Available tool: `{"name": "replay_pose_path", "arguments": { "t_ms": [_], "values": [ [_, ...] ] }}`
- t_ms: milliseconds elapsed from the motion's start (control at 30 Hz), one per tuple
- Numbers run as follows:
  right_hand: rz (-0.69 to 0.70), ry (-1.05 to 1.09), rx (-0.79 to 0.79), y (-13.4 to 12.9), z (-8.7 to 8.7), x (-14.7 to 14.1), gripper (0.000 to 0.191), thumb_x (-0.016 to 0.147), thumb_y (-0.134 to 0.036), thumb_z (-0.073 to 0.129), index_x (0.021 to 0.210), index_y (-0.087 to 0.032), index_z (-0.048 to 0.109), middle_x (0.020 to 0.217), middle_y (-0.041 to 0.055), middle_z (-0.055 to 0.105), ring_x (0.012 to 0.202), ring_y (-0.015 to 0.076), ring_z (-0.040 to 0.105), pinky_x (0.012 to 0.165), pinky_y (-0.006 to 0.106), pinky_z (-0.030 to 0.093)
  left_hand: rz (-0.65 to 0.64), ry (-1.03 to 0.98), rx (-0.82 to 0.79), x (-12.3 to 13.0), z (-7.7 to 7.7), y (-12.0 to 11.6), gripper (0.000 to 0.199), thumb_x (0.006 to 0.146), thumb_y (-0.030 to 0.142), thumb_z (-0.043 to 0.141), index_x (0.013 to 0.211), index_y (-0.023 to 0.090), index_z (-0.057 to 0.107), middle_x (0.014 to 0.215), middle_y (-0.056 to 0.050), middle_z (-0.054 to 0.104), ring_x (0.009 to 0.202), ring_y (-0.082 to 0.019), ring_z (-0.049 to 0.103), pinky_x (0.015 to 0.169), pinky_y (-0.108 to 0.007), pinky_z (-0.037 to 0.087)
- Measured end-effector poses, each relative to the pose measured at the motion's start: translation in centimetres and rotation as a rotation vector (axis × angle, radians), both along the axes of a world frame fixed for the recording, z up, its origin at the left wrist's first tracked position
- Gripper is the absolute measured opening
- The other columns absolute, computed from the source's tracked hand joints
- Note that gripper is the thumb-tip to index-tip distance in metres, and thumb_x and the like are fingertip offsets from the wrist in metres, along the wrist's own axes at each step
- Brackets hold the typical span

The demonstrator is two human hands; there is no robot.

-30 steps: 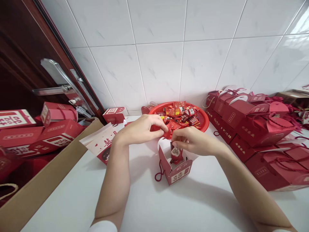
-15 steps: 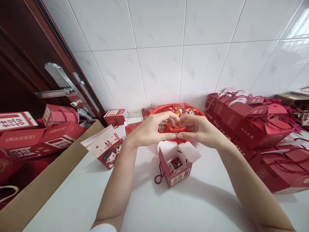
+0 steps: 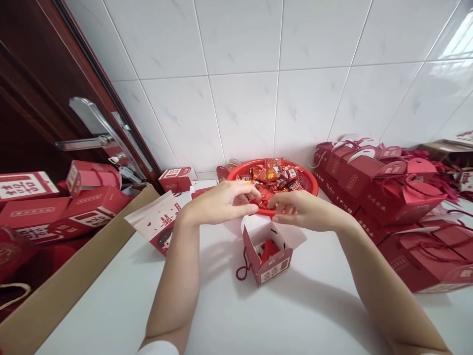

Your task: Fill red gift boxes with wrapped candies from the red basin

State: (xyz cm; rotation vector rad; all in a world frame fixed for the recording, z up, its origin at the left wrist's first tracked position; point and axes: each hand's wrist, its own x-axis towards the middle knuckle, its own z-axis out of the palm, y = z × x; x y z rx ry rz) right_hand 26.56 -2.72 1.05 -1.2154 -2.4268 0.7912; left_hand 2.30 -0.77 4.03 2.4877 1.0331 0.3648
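The small open box (image 3: 271,271) stands on the white bench (image 3: 236,320), in front of the wearer and between the two forearms. Both hands are above it and farther from the wearer: the left hand (image 3: 229,201) is beyond it to the left, the right hand (image 3: 308,209) beyond it to the right. Neither hand touches the box body; the right fingertips are near its raised back flap. Red wrapped pieces (image 3: 268,250) lie inside the box, and a dark red cord (image 3: 243,270) loops out of its left side onto the bench.

The left hand is open, palm down, with its fingers loosely bent over the near left part of the red basket (image 3: 315,187). The right hand is open too, its fingers curved and its thumb apart from them, at the basket's near right edge. No item shows in either hand. Wrapped sweets (image 3: 275,172) fill the basket, just beyond the fingertips; whether any finger touches them is hard to tell.

A printed paper packet (image 3: 155,217) stands beside the left forearm. Farther left, a cardboard carton (image 3: 83,259) holds red gift boxes (image 3: 88,209). More red boxes with cords (image 3: 373,182) are stacked right of the basket, near the tiled wall (image 3: 244,113).
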Motion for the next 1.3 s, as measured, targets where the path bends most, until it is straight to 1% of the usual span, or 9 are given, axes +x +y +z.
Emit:
{"name": "replay_pose_path", "arguments": {
  "t_ms": [100, 200, 367, 500, 600, 767, 967, 1100, 1300],
  "values": [
    [-0.161, -0.214, 0.064, -0.5, 0.1, 0.1, 0.021, 0.091, -0.039, 0.058, 0.084, -0.019, 0.061, 0.08, 0.0041, 0.068, 0.067, 0.0163, 0.058, 0.057, 0.026, 0.036, -0.011, 0.109, -0.027, 0.0, 0.0, -0.1, 0.032, 0.092, 0.042, 0.055, 0.114, 0.022, 0.068, 0.116, -0.004, 0.071, 0.1, -0.021, 0.066, 0.085, -0.03, 0.049],
    [-0.239, -0.441, 0.077, -1.2, 0.4, 0.3, 0.027, 0.089, -0.043, 0.063, 0.075, -0.02, 0.057, 0.076, 0.0051, 0.066, 0.065, 0.0181, 0.059, 0.055, 0.028, 0.033, -0.016, 0.197, -0.082, 0.0, -0.6, -0.1, 0.038, 0.091, 0.044, 0.056, 0.121, 0.022, 0.067, 0.118, -0.006, 0.069, 0.101, -0.021, 0.066, 0.084, -0.028, 0.048],
    [-0.171, -0.634, 0.058, -2.0, 0.1, -0.6, 0.047, 0.078, -0.053, 0.074, 0.058, -0.02, 0.047, 0.064, 0.0037, 0.058, 0.061, 0.0184, 0.056, 0.053, 0.029, 0.028, 0.019, 0.311, -0.159, -0.3, -2.0, -1.2, 0.051, 0.092, 0.056, 0.052, 0.126, 0.02, 0.064, 0.125, -0.011, 0.066, 0.108, -0.025, 0.063, 0.087, -0.031, 0.047],
    [-0.097, -0.602, 0.078, -2.6, -0.2, -1.3, 0.043, 0.073, -0.055, 0.079, 0.067, -0.02, 0.054, 0.07, 0.0033, 0.06, 0.064, 0.0187, 0.056, 0.055, 0.029, 0.028, 0.036, 0.343, -0.209, -1.0, -2.3, -2.8, 0.057, 0.094, 0.062, 0.044, 0.13, 0.022, 0.062, 0.13, -0.01, 0.065, 0.117, -0.028, 0.059, 0.091, -0.032, 0.046],
    [-0.014, -0.501, 0.082, -3.4, -0.4, -1.6, 0.038, 0.071, -0.05, 0.082, 0.084, -0.02, 0.062, 0.084, 0.0047, 0.065, 0.073, 0.0209, 0.058, 0.059, 0.028, 0.033, 0.007, 0.37, -0.216, -1.5, -2.2, -3.5, 0.056, 0.093, 0.06, 0.049, 0.133, 0.023, 0.061, 0.131, -0.01, 0.064, 0.12, -0.029, 0.058, 0.094, -0.032, 0.045],
    [0.146, -0.407, 0.071, -4.3, -0.4, -1.7, 0.033, 0.08, -0.048, 0.077, 0.094, -0.021, 0.067, 0.085, 0.0051, 0.067, 0.077, 0.0222, 0.061, 0.064, 0.029, 0.039, -0.048, 0.335, -0.275, -2.3, -1.8, -3.6, 0.062, 0.087, 0.062, 0.06, 0.136, 0.024, 0.06, 0.133, -0.009, 0.065, 0.119, -0.028, 0.06, 0.089, -0.03, 0.046],
    [0.343, -0.244, 0.043, -4.4, -0.1, -1.7, 0.05, 0.083, -0.062, 0.068, 0.115, -0.024, 0.068, 0.086, 0.0044, 0.069, 0.074, 0.0197, 0.063, 0.063, 0.027, 0.041, -0.154, 0.322, -0.286, -2.5, -1.5, -3.6, 0.062, 0.081, 0.045, 0.07, 0.139, 0.027, 0.055, 0.135, -0.007, 0.064, 0.118, -0.027, 0.06, 0.086, -0.027, 0.048],
    [0.358, -0.303, 0.022, -4.3, -0.6, -2.2, 0.048, 0.084, -0.063, 0.067, 0.11, -0.023, 0.07, 0.085, 0.0044, 0.069, 0.069, 0.0182, 0.061, 0.059, 0.027, 0.038, -0.046, 0.357, -0.229, -1.4, -2.4, -3.6, 0.062, 0.081, 0.035, 0.068, 0.14, 0.026, 0.052, 0.134, -0.007, 0.064, 0.117, -0.029, 0.061, 0.083, -0.029, 0.048],
    [0.322, -0.418, -0.037, -3.9, -1.0, -3.4, 0.03, 0.093, -0.05, 0.061, 0.102, -0.023, 0.072, 0.077, 0.0022, 0.068, 0.066, 0.0169, 0.059, 0.059, 0.026, 0.035, 0.068, 0.384, -0.218, -0.2, -3.7, -3.7, 0.083, 0.073, 0.035, 0.073, 0.147, 0.026, 0.038, 0.13, -0.012, 0.063, 0.11, -0.032, 0.063, 0.077, -0.031, 0.047]
  ]
}}
